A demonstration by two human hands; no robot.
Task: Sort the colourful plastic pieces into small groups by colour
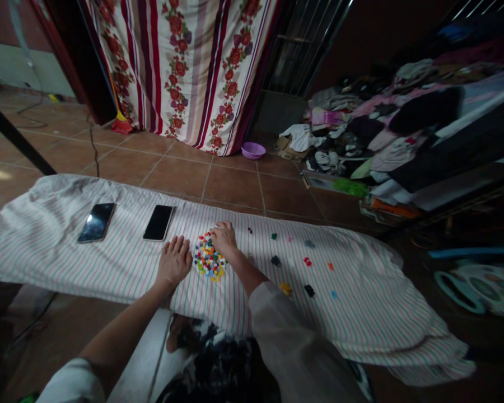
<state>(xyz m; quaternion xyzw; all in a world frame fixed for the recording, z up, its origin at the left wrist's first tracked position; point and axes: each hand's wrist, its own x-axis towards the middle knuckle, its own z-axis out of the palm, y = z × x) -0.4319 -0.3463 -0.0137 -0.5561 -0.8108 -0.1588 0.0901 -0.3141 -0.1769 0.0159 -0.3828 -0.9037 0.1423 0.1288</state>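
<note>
A heap of small multicoloured pieces, like tiny toy bricks (209,258), lies on the striped cloth in front of me. My right hand (224,238) reaches over the heap's upper right edge, its fingers bent down to the pieces; whether one is pinched there is hidden. Flat on the cloth just left of the heap rests my left hand (175,260), fingers stretched out and holding nothing. To the right are small groups sorted by colour, among them red pieces (307,261), yellow pieces (285,289), black pieces (309,290), orange pieces (330,266) and blue pieces (334,294).
Two dark-screened phones, one left (96,223) and one nearer (158,223), lie on the striped cloth (126,268). Beyond the table are a flowered curtain (197,67), a purple basin (253,150) and a red broom (121,124). Piled clothes (373,120) fill the right side.
</note>
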